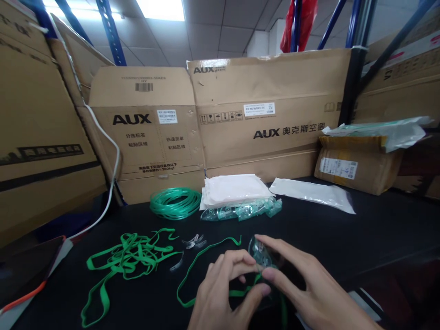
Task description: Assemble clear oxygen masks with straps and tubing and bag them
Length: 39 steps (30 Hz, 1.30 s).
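Note:
My right hand grips a clear, green-tinted plastic face mask between thumb and fingers. My left hand is closed on a green elastic strap beside the mask's edge. The strap loops out to the left over the black table; another length hangs below the hands. Fingers hide most of the mask and the spot where strap and mask meet. Left of my hands are several small clear plastic strips and a tangled pile of green elastic straps.
Behind lie a coil of green tubing, a stack of white packets, clear masks with green fittings and a white pouch. A carton stands back right. Cardboard panels wall the black table. A phone-like device sits left.

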### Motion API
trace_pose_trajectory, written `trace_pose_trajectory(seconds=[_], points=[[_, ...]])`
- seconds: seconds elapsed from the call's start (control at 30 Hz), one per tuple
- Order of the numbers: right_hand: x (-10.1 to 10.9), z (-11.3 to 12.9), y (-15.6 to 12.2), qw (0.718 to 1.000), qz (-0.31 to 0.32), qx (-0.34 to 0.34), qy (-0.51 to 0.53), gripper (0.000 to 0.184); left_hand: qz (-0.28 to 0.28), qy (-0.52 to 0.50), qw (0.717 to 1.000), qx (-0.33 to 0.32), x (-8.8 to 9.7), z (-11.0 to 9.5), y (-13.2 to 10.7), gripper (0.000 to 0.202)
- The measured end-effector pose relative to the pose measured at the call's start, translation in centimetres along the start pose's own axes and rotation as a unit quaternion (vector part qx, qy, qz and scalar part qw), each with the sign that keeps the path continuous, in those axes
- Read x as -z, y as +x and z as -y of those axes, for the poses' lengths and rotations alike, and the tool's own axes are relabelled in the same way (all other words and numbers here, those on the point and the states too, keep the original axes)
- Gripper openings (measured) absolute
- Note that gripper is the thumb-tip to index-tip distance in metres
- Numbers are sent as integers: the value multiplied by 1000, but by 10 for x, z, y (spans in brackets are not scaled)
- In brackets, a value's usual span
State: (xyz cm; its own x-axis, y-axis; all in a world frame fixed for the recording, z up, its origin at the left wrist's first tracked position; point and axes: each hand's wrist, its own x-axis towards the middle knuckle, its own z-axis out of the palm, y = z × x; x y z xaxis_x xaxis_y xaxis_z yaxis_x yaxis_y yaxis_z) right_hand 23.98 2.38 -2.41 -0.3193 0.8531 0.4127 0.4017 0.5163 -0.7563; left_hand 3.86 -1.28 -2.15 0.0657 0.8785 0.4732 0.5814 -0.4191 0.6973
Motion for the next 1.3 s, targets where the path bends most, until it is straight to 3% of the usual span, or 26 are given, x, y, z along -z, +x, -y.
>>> trace_pose_trajectory(seconds=[0.1,0.2,0.27,0.37,0.53,0.7,0.8,0.93,1.17,1.3], points=[[-4,-1,2,1000,24,-10,6,43,3,10,1000,10,10,5,0,29],[-5,-2,3,999,28,-19,6,40,-31,66,997,9,26,12,3,11],[-5,-2,4,1000,19,-23,8,39,-37,114,993,-8,32,14,9,14],[-6,-1,4,1000,4,-19,13,37,-20,169,985,-16,25,12,22,23],[-5,1,5,999,6,-4,34,34,-12,203,979,-1,-2,7,41,27],[-2,4,8,992,14,-47,118,37,-1,193,981,-1,-4,2,47,21],[3,8,11,976,-20,-84,198,46,-8,170,985,11,1,-3,48,18],[7,8,13,960,-49,-89,262,39,-32,87,995,29,5,-8,46,18],[4,0,13,946,-41,-92,308,37,-38,52,994,-83,7,-11,40,23],[3,0,12,942,-41,-93,320,40,-64,44,995,-60,4,-11,38,18]])
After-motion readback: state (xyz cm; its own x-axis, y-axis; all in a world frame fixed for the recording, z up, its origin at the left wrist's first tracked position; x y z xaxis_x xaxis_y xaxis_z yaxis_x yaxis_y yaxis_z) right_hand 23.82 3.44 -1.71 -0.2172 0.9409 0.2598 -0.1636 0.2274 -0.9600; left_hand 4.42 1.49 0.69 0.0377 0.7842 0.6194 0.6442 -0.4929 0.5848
